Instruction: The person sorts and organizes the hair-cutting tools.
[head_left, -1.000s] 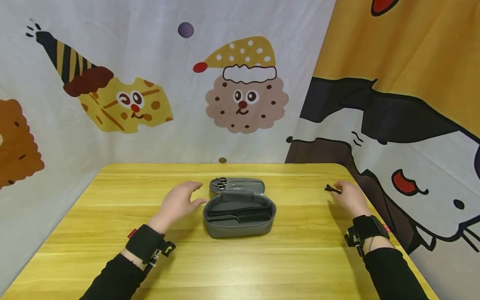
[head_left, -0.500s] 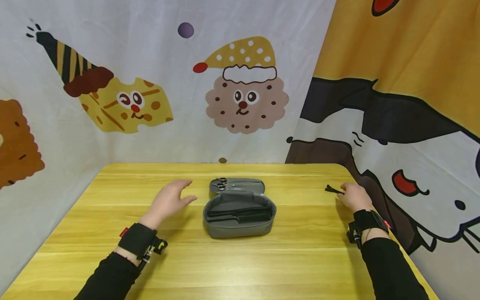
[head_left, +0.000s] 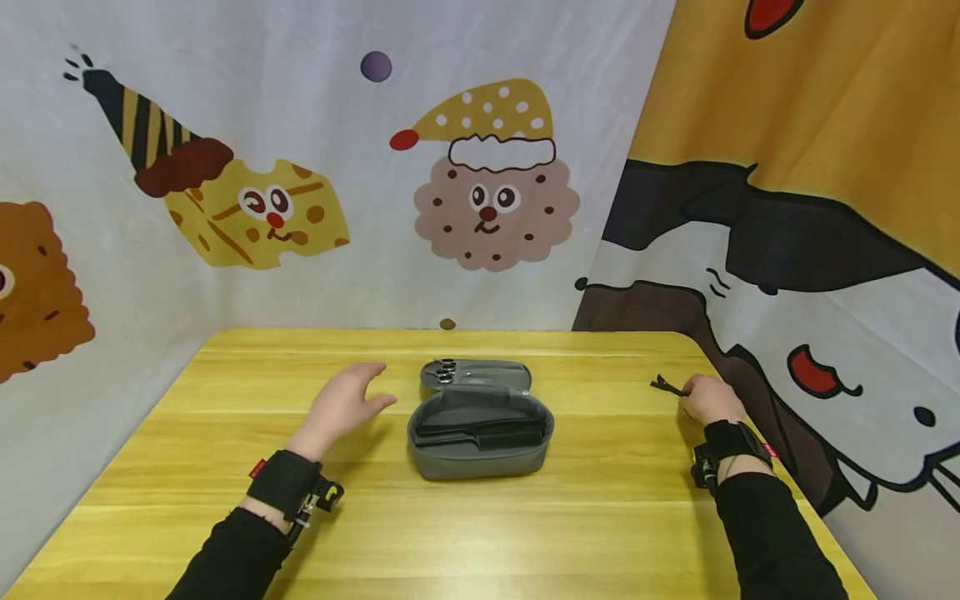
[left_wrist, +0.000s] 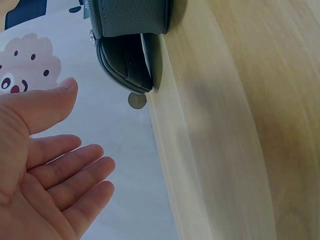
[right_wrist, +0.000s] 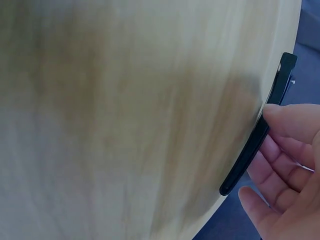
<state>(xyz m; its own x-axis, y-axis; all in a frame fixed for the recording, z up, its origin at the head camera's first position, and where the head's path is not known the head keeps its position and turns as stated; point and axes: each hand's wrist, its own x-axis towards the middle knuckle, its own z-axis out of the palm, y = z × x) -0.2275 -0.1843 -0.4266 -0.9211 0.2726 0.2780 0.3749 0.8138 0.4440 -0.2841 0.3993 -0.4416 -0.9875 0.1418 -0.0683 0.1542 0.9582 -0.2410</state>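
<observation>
The head view looks forward and down over the whole yellow counter point(head_left: 480, 517) from the near edge, facing the cartoon curtains. The left wrist view sits close, rolled sideways, sharing the grey pouch point(head_left: 480, 433) point(left_wrist: 131, 35) at its upper left. The right wrist view hovers close, sharing the black clip point(head_left: 667, 386) point(right_wrist: 255, 135).

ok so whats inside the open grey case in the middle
The grey case holds dark, flat tools in its near half, too dark to identify. Its lid carries scissors with silver finger rings. Anything beneath stays hidden.
</observation>
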